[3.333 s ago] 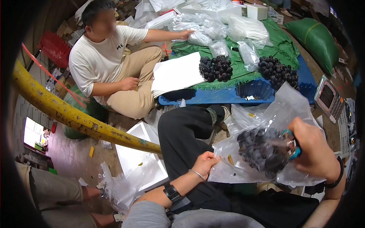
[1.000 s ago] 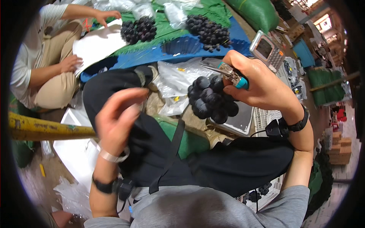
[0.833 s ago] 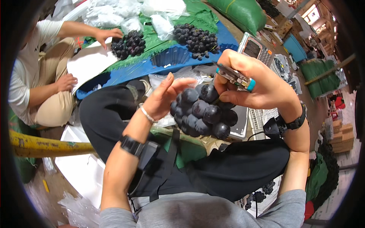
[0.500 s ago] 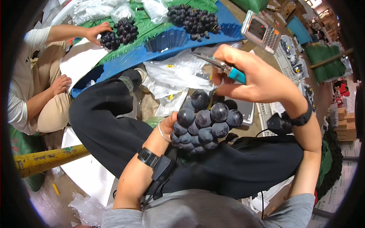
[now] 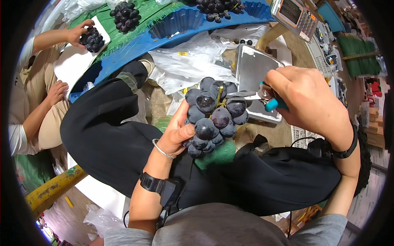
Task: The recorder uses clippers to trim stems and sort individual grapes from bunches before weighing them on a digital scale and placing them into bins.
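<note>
My left hand [image 5: 176, 131] grips a bunch of large dark grapes [image 5: 205, 128] from the left, held up above my lap with its green stem facing me. My right hand [image 5: 297, 94] is closed round teal-handled shears [image 5: 271, 103], whose blades point left at the upper part of the bunch, near the stem. Behind the shears is a metal scale platform [image 5: 256, 59]; crumpled clear plastic bags [image 5: 172, 74] lie to its left.
A co-worker's hand [image 5: 76, 33] touches grapes [image 5: 91, 43] on white sheets [image 5: 67, 71]. Further bunches [image 5: 125, 16] lie on a green tarp over a blue plastic pallet [image 5: 135, 49]. A calculator-like indicator [image 5: 293, 18] stands back right; a yellow pipe [image 5: 51, 190] crosses lower left.
The bag seen round the grapes earlier is off them. My left hand has taken hold of the bunch; my right hand has lowered, bringing the shears to its stem.
</note>
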### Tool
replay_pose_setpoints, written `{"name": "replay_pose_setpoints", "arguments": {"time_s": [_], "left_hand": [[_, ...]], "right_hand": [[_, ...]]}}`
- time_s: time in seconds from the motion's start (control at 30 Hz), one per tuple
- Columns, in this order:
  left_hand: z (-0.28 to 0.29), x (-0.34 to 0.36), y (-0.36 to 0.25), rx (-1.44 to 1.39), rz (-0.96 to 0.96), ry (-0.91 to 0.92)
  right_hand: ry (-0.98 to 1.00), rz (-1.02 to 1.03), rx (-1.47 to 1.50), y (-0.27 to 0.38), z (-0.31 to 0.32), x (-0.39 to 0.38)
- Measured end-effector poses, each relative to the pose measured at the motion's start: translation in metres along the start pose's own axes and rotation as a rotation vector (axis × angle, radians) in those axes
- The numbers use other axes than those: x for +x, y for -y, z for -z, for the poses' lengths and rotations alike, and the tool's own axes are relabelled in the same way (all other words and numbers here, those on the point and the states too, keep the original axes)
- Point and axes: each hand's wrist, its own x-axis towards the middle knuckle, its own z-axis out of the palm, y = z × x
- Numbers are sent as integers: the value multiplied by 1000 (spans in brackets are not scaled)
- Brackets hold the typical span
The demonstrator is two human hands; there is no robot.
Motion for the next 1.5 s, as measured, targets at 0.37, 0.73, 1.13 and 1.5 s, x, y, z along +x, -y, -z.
{"name": "replay_pose_setpoints", "arguments": {"time_s": [0.37, 0.73, 1.13, 1.5], "left_hand": [[-8, 8, 19, -106, -144, -117], [-8, 6, 29, -12, -213, -268], [-1, 6, 38, 82, -262, -294], [12, 1, 24, -321, -118, -112]], "right_hand": [[124, -131, -238, 23, -16, 13], [237, -100, -286, 42, -19, 35], [81, 74, -209, 27, -44, 45], [-434, -175, 292, -24, -27, 37]]}}
